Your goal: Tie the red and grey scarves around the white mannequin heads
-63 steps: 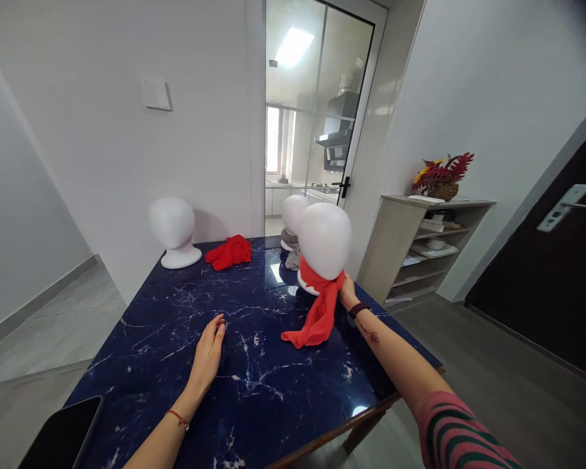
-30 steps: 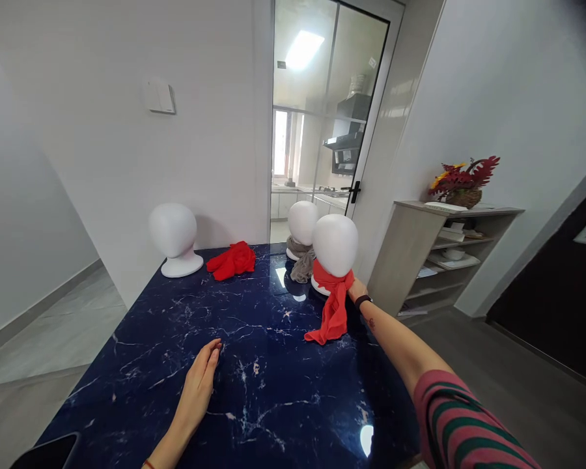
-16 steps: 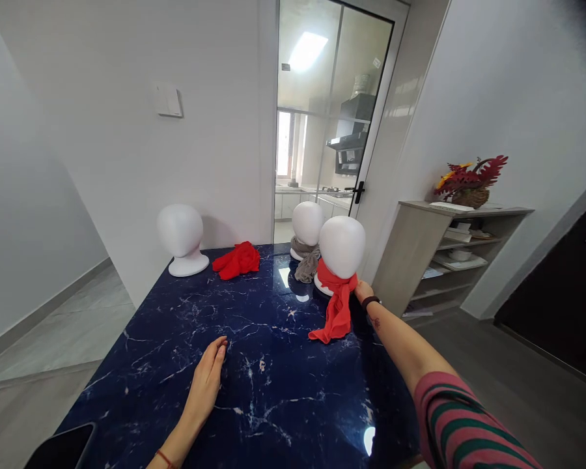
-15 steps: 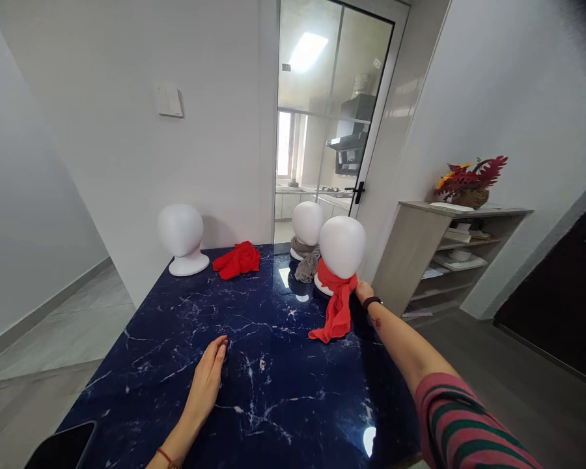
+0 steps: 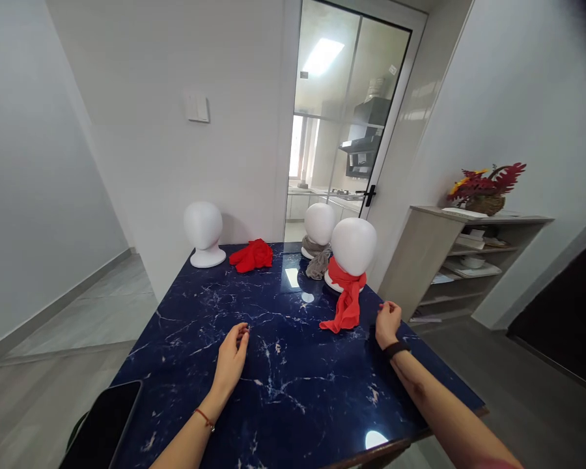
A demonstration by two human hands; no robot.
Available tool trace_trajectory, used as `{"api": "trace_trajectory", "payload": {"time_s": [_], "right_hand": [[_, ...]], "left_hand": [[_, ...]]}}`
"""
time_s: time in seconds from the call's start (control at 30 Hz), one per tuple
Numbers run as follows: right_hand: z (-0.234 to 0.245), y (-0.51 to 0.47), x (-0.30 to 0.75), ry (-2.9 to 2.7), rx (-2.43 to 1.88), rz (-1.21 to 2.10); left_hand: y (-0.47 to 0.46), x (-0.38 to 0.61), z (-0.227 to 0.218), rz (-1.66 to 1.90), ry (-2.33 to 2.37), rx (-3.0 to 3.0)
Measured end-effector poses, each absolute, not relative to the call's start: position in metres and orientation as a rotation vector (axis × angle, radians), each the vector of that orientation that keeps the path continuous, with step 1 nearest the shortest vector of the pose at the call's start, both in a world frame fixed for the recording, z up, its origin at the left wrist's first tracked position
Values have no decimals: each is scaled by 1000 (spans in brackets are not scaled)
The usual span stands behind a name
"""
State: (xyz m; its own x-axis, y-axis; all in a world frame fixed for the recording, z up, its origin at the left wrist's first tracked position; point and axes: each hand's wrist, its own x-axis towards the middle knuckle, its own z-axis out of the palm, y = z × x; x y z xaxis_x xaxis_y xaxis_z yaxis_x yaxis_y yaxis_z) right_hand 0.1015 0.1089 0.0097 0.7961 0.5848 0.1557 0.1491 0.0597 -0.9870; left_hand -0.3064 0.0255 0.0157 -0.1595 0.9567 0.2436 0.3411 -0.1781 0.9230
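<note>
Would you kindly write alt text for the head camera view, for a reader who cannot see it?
Two bare hands, left and right, rest empty on a dark blue marble table, the right near a white mannequin head wearing a red scarf. Behind stand a head with a grey scarf, a bare head and a loose red cloth.

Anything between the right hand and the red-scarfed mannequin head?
Head view: only bare dark marble tabletop separates the right hand from the red scarf hanging off the mannequin head; hand and scarf are apart.

Single head-worn view: looked forward and down across the table from its near edge, facing the glass door.
</note>
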Motion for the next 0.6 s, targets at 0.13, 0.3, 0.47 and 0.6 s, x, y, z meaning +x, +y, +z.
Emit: {"api": "trace_trajectory", "payload": {"time_s": [0.13,0.3,0.47,0.6], "right_hand": [[12,64,35,-917,-1419,440],[18,54,-47,-1232,-1224,1398],[41,101,-88,-516,-939,1808],[52,154,-106,-235,-829,1772]], "left_hand": [[18,-299,16,1371,1470,1567],[24,-294,6,1333,1266,1243],[51,-321,42,1351,927,433],[83,-364,81,1486,740,276]]}}
